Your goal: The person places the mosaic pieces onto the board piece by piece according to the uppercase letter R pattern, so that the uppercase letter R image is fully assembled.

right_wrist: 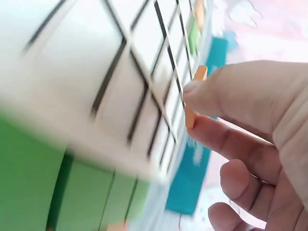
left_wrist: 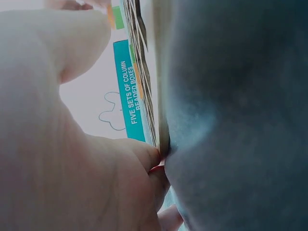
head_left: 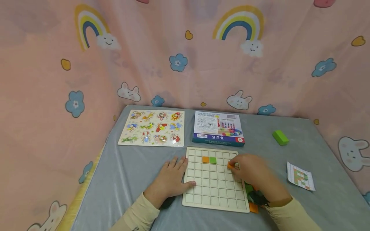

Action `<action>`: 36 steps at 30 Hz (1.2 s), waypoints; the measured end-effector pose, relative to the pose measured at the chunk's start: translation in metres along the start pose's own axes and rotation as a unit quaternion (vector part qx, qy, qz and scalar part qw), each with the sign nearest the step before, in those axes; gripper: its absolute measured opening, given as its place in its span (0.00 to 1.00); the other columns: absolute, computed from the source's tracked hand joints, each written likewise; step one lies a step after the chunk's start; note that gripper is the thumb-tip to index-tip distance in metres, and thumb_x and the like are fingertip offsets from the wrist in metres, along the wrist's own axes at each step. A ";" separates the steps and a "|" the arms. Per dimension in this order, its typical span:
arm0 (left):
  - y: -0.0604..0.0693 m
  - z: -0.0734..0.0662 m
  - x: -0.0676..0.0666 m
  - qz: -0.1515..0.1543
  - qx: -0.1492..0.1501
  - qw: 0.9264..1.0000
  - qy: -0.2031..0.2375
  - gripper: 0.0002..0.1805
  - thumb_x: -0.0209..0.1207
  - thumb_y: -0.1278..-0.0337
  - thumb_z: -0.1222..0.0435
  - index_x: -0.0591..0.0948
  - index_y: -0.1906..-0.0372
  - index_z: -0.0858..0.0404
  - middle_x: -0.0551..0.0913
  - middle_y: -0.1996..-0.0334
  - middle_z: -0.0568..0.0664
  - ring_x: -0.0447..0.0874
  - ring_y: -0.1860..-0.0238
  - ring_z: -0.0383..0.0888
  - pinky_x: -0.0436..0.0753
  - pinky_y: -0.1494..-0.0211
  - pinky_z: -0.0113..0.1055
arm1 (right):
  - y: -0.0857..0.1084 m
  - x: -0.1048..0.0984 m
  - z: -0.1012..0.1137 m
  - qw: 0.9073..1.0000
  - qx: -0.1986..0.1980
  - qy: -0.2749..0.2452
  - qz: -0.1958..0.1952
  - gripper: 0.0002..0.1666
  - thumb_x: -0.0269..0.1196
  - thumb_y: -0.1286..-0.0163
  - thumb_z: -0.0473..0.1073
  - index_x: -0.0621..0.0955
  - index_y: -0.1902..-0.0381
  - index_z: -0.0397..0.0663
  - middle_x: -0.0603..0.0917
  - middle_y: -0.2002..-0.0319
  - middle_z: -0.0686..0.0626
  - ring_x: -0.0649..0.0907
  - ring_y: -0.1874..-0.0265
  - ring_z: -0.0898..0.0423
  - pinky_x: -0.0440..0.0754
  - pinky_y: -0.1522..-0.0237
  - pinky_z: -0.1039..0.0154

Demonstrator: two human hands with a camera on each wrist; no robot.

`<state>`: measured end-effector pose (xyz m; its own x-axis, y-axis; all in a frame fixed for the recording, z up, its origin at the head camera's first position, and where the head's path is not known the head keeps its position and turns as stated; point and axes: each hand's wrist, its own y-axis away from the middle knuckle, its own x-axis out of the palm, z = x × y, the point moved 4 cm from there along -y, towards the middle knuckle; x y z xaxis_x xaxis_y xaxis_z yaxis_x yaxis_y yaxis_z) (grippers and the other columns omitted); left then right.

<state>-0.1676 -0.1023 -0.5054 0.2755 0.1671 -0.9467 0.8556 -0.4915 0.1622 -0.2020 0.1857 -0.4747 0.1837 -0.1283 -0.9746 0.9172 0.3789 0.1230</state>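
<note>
A pale wooden grid board [head_left: 209, 192] lies on the table. One orange tile [head_left: 205, 159] and one green tile [head_left: 213, 160] sit side by side in its upper part. My left hand [head_left: 170, 179] rests at the board's left edge, fingers extended and thumb on the surface. Over the upper right cells, my right hand [head_left: 252, 168] pinches an orange tile [right_wrist: 198, 73] between thumb and forefinger, held on edge. A bit of green shows beside that tile in the head view; what it belongs to I cannot tell. Beneath the right forearm, green and orange pieces [head_left: 253, 208] are partly hidden.
An insect picture puzzle [head_left: 151, 128] lies at the back left, with a boxed bead set [head_left: 218, 128] beside it. Toward the right are a green block [head_left: 280, 137] and a pattern card [head_left: 300, 176]. A printed pink curtain [head_left: 179, 86] hangs behind the table.
</note>
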 end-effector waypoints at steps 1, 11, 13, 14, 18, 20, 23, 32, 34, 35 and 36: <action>0.000 -0.001 0.000 0.003 0.000 1.000 -0.001 0.53 0.52 0.27 0.32 0.60 0.15 0.66 0.61 0.17 0.56 0.55 0.17 0.61 0.60 0.21 0.59 | -0.005 0.002 0.005 1.000 -0.010 0.001 0.004 0.13 0.75 0.30 0.50 0.94 0.53 0.51 0.91 0.56 0.51 0.86 0.60 0.51 0.86 0.57 0.48; -0.002 -0.004 0.002 0.019 -0.006 1.000 -0.002 0.54 0.52 0.28 0.31 0.58 0.14 0.64 0.58 0.16 0.56 0.52 0.17 0.61 0.59 0.20 0.59 | -0.019 0.009 0.026 0.990 -0.107 0.060 -0.072 0.08 0.78 0.33 0.42 0.95 0.56 0.51 0.88 0.61 0.52 0.87 0.63 0.52 0.87 0.61 0.54; -0.002 -0.003 0.001 0.017 -0.007 1.000 -0.001 0.54 0.52 0.28 0.31 0.58 0.14 0.64 0.58 0.16 0.56 0.53 0.17 0.61 0.59 0.20 0.60 | -0.019 0.010 0.026 0.989 -0.114 0.057 -0.077 0.09 0.78 0.33 0.43 0.95 0.55 0.52 0.88 0.61 0.52 0.86 0.64 0.52 0.87 0.62 0.55; -0.002 -0.003 0.001 0.016 -0.008 1.000 0.002 0.54 0.52 0.28 0.31 0.58 0.14 0.64 0.58 0.16 0.56 0.52 0.17 0.61 0.58 0.20 0.59 | -0.019 0.011 0.026 0.989 -0.115 0.053 -0.071 0.09 0.77 0.31 0.43 0.95 0.54 0.52 0.88 0.60 0.51 0.86 0.63 0.51 0.87 0.62 0.54; -0.002 -0.002 0.002 0.010 -0.006 1.000 0.005 0.54 0.52 0.28 0.31 0.59 0.15 0.65 0.59 0.16 0.56 0.53 0.17 0.61 0.59 0.20 0.59 | -0.014 0.005 0.014 0.996 -0.079 -0.015 -0.024 0.17 0.69 0.23 0.42 0.90 0.41 0.47 0.88 0.48 0.43 0.86 0.50 0.42 0.86 0.48 0.44; -0.003 -0.003 0.002 0.009 -0.004 1.000 0.004 0.54 0.52 0.28 0.31 0.59 0.15 0.65 0.59 0.16 0.56 0.53 0.17 0.61 0.59 0.20 0.59 | -0.003 -0.002 0.001 0.998 -0.033 -0.059 -0.018 0.19 0.64 0.20 0.41 0.86 0.35 0.45 0.86 0.41 0.39 0.84 0.43 0.37 0.82 0.42 0.37; -0.003 -0.005 0.001 0.006 0.000 1.000 0.003 0.54 0.53 0.28 0.31 0.60 0.15 0.65 0.60 0.17 0.56 0.55 0.17 0.61 0.61 0.21 0.59 | 0.020 -0.016 -0.023 0.995 0.037 -0.094 -0.028 0.22 0.61 0.18 0.41 0.83 0.31 0.44 0.82 0.36 0.36 0.82 0.39 0.35 0.80 0.42 0.33; -0.005 -0.002 0.005 0.005 0.000 1.000 0.006 0.54 0.51 0.28 0.30 0.59 0.15 0.65 0.59 0.16 0.57 0.52 0.17 0.63 0.58 0.20 0.61 | 0.070 -0.010 -0.081 0.993 0.109 -0.049 0.003 0.23 0.68 0.24 0.45 0.86 0.35 0.42 0.83 0.38 0.33 0.83 0.42 0.32 0.82 0.48 0.33; -0.005 0.000 0.008 0.003 -0.001 1.000 0.004 0.54 0.51 0.28 0.30 0.58 0.15 0.65 0.58 0.16 0.57 0.52 0.17 0.63 0.58 0.20 0.61 | 0.070 -0.002 -0.082 0.994 0.100 -0.052 0.008 0.23 0.69 0.25 0.44 0.85 0.35 0.42 0.83 0.38 0.33 0.82 0.40 0.31 0.80 0.46 0.32; -0.004 0.002 0.008 0.001 -0.004 1.000 0.007 0.54 0.51 0.28 0.30 0.59 0.15 0.65 0.59 0.16 0.57 0.52 0.17 0.63 0.58 0.20 0.61 | 0.069 0.003 -0.081 0.994 0.091 -0.053 0.008 0.24 0.70 0.25 0.44 0.85 0.35 0.42 0.83 0.38 0.34 0.81 0.39 0.31 0.80 0.46 0.32; -0.003 0.003 0.009 0.000 -0.006 1.000 0.010 0.54 0.52 0.29 0.30 0.59 0.15 0.65 0.59 0.16 0.58 0.52 0.17 0.63 0.58 0.21 0.62 | 0.066 0.007 -0.078 0.995 0.079 -0.053 0.006 0.23 0.70 0.25 0.43 0.85 0.35 0.43 0.83 0.38 0.35 0.82 0.40 0.32 0.81 0.47 0.33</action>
<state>-0.1693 -0.1016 -0.5150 0.2838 0.1842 -0.9410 0.8613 -0.4804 0.1658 -0.1673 0.2815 -0.4878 0.2226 -0.2231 -0.9490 0.9576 0.2328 0.1699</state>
